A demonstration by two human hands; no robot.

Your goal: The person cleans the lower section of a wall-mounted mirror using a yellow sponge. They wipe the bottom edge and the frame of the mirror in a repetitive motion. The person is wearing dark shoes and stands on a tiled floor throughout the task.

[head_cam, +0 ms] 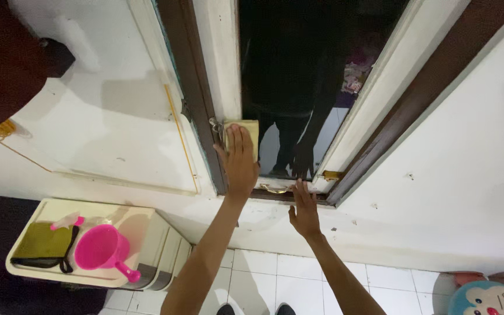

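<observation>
The left hand [239,157] reached up, arm straight, fingers flat and together, pressing a yellow cloth [248,133] against the window [298,87] frame's lower corner, while the right hand [304,209], fingers spread open and gripping nothing, braced on the sill [275,195] below.

Head view, close, facing window [298,116]

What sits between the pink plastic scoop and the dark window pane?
In the head view, bare white wall and the brown wooden frame separate the pink plastic scoop from the dark window pane.
</observation>
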